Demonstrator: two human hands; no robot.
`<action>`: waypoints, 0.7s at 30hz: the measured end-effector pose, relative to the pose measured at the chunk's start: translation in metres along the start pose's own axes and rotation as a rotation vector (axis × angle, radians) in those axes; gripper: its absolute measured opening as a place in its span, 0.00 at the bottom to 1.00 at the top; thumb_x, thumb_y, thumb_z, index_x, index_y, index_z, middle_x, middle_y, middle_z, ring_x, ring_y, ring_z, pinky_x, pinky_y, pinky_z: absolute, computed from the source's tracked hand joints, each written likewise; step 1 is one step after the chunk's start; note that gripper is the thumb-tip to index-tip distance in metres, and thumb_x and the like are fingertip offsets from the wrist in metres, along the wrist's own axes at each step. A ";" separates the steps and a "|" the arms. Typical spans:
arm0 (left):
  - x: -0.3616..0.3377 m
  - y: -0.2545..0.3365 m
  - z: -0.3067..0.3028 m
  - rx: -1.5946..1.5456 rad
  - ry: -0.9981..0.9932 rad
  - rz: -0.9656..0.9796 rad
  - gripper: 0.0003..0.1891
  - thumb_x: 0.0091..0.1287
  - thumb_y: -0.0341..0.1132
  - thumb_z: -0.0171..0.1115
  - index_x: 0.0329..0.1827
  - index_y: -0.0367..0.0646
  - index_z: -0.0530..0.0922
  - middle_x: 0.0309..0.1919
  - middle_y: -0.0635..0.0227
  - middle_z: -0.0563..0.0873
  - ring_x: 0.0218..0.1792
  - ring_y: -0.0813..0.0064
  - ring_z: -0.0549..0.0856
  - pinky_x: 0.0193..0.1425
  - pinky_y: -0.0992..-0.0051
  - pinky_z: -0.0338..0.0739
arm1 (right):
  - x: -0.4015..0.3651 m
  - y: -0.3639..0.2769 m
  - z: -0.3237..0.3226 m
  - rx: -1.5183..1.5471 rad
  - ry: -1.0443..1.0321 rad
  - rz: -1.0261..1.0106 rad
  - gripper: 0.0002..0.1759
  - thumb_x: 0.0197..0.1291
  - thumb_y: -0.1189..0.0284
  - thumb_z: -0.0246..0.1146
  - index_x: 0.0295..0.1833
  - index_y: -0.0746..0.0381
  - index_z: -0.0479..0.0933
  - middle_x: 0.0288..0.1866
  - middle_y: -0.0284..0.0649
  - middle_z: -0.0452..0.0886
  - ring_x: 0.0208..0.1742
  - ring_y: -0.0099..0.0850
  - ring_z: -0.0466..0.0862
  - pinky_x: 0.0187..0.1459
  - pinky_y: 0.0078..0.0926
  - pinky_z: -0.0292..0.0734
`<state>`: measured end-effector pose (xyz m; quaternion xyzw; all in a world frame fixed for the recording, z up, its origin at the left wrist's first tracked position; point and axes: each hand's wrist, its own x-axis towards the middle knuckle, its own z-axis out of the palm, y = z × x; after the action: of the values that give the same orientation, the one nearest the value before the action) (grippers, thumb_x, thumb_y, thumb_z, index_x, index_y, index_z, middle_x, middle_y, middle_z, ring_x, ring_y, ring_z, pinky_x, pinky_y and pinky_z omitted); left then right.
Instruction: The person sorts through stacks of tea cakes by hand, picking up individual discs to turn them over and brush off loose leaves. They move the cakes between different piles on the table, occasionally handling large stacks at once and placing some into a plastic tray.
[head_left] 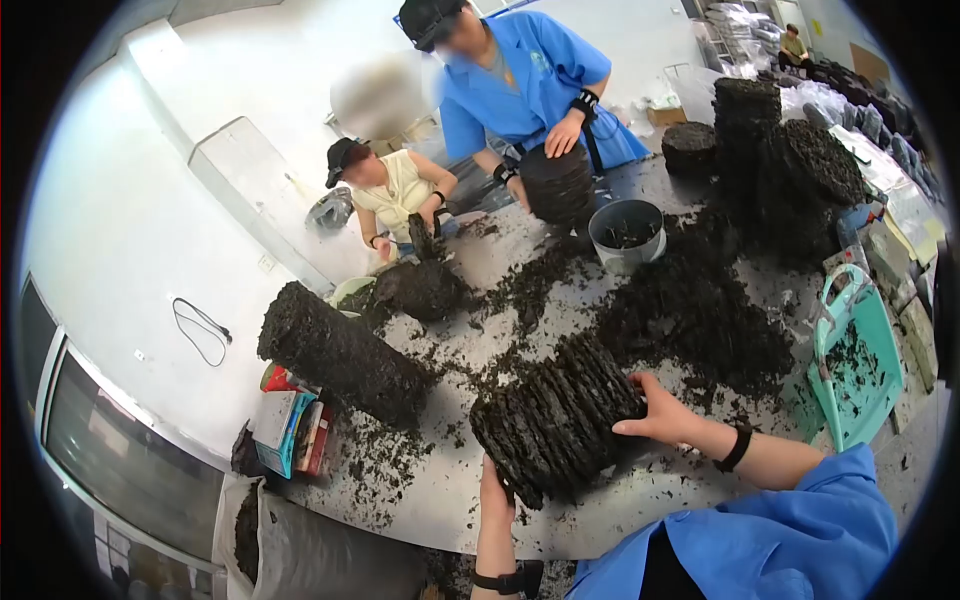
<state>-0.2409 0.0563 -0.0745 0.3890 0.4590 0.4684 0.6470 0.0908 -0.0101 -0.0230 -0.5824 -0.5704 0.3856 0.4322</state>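
A stack of round, black dried seaweed cakes (556,418) lies on its side, tilted, above the near part of the metal table. My left hand (496,492) holds its left end from below, most of the fingers hidden behind the stack. At the opposite end, my right hand (660,409) presses against the last cake, thumb in front and fingers behind. The cakes sit face to face with ragged edges between my two hands. Just beyond them spreads a heap of loose dark seaweed (700,320).
Another stack of cakes (345,355) leans at the left, near small boxes (285,430). A metal pot (628,235) stands ahead, a teal basket (868,375) at the right. Tall stacks (815,190) rise at the back right. Across the table, one co-worker (520,80) handles a stack; another (400,190) sits.
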 end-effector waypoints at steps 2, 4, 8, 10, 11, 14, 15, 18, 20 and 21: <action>0.004 -0.003 0.000 0.008 -0.029 0.007 0.32 0.76 0.57 0.44 0.75 0.48 0.62 0.69 0.65 0.71 0.69 0.64 0.70 0.71 0.62 0.65 | -0.001 -0.010 -0.001 -0.135 -0.016 -0.007 0.62 0.43 0.44 0.77 0.69 0.74 0.53 0.67 0.65 0.67 0.69 0.52 0.70 0.68 0.39 0.67; -0.001 -0.015 0.014 -0.133 0.034 0.010 0.34 0.75 0.60 0.42 0.76 0.48 0.59 0.71 0.65 0.69 0.70 0.62 0.68 0.72 0.62 0.64 | -0.002 -0.003 0.009 -0.151 0.005 0.005 0.64 0.39 0.44 0.79 0.69 0.73 0.53 0.64 0.64 0.69 0.66 0.53 0.73 0.66 0.39 0.69; -0.014 0.005 0.067 -0.141 0.005 0.124 0.35 0.76 0.59 0.40 0.77 0.44 0.58 0.72 0.62 0.67 0.72 0.60 0.67 0.74 0.61 0.61 | -0.005 0.013 0.018 0.027 0.116 -0.041 0.54 0.48 0.56 0.74 0.71 0.71 0.52 0.68 0.62 0.65 0.68 0.51 0.70 0.67 0.39 0.67; -0.025 0.052 0.097 0.207 -0.082 0.331 0.35 0.76 0.58 0.41 0.77 0.41 0.57 0.72 0.57 0.66 0.72 0.56 0.66 0.74 0.59 0.61 | 0.002 0.035 0.020 0.271 0.231 -0.011 0.49 0.51 0.60 0.71 0.70 0.70 0.53 0.68 0.58 0.66 0.68 0.49 0.71 0.68 0.40 0.67; -0.032 0.077 0.115 0.541 -0.122 0.549 0.35 0.76 0.56 0.41 0.76 0.38 0.56 0.72 0.53 0.65 0.72 0.53 0.65 0.73 0.56 0.61 | 0.004 0.042 0.015 0.516 0.299 0.009 0.43 0.54 0.63 0.67 0.70 0.70 0.55 0.69 0.54 0.67 0.68 0.47 0.71 0.68 0.40 0.66; -0.038 0.143 0.163 0.913 -0.328 0.922 0.34 0.73 0.49 0.51 0.72 0.32 0.61 0.70 0.48 0.67 0.71 0.47 0.65 0.73 0.53 0.60 | 0.005 0.021 -0.017 1.272 0.171 0.092 0.35 0.58 0.69 0.59 0.70 0.67 0.59 0.69 0.47 0.68 0.69 0.42 0.71 0.69 0.42 0.65; -0.036 0.152 0.182 0.904 -0.331 0.926 0.34 0.73 0.49 0.51 0.72 0.32 0.61 0.70 0.48 0.67 0.71 0.47 0.65 0.73 0.53 0.60 | 0.011 0.032 -0.025 1.377 0.130 0.111 0.31 0.59 0.70 0.55 0.70 0.64 0.63 0.70 0.45 0.70 0.70 0.39 0.70 0.71 0.44 0.63; -0.024 0.163 0.213 0.877 -0.245 1.400 0.25 0.70 0.39 0.54 0.66 0.32 0.69 0.67 0.51 0.71 0.72 0.50 0.65 0.74 0.55 0.59 | 0.016 0.005 -0.067 1.562 0.178 0.173 0.30 0.60 0.68 0.54 0.69 0.62 0.65 0.69 0.44 0.71 0.70 0.40 0.70 0.73 0.45 0.61; -0.011 0.150 0.218 0.829 -0.255 1.535 0.22 0.68 0.36 0.55 0.61 0.33 0.72 0.66 0.51 0.73 0.72 0.49 0.66 0.74 0.53 0.58 | 0.031 -0.013 -0.100 1.507 0.243 0.104 0.29 0.61 0.64 0.54 0.68 0.61 0.66 0.70 0.43 0.71 0.70 0.40 0.70 0.73 0.48 0.60; -0.002 0.133 0.216 0.821 -0.295 1.457 0.22 0.66 0.36 0.57 0.60 0.34 0.72 0.65 0.52 0.74 0.72 0.49 0.66 0.75 0.53 0.58 | 0.043 -0.013 -0.117 1.529 0.290 0.028 0.29 0.61 0.63 0.54 0.67 0.61 0.67 0.70 0.43 0.71 0.70 0.40 0.70 0.73 0.48 0.60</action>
<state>-0.0676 0.0730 0.1095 0.8485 0.1384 0.5089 0.0445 0.1986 0.0252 0.0294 -0.1744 -0.0764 0.5972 0.7792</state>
